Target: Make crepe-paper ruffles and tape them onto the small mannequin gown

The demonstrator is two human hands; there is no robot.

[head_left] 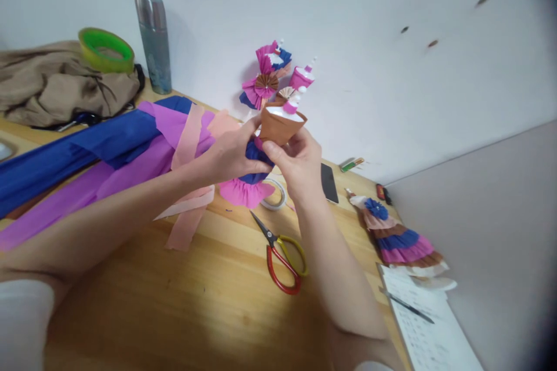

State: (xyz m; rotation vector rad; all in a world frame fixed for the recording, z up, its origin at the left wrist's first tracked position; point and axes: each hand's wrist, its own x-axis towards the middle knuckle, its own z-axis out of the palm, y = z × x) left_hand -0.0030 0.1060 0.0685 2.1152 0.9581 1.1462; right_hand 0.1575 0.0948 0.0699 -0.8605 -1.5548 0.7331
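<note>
Both hands are closed around a crepe-paper decoration [282,126] over the middle of the table. Its top is a brown paper cup shape with white inside and a pink-and-white beaded stem; blue gathered paper and a pink ruffle hang below. My left hand [237,151] grips it from the left, with the thumb near the brown part and the fingers around the blue. Pressing a thumb on the lower edge of the brown paper, my right hand [300,159] holds the other side. Some right fingers are hidden behind it. Just beyond stand similar pink, blue and brown paper ornaments [266,84].
Red-and-yellow-handled scissors [282,261] and a white tape roll [275,194] lie nearby. Crepe strips [130,168] spread left, before a flask [154,43], brown cloth [52,81] and green tape [107,51]. Rightward are a phone [329,183], layered paper dress [402,240] and pen [411,307] on paper.
</note>
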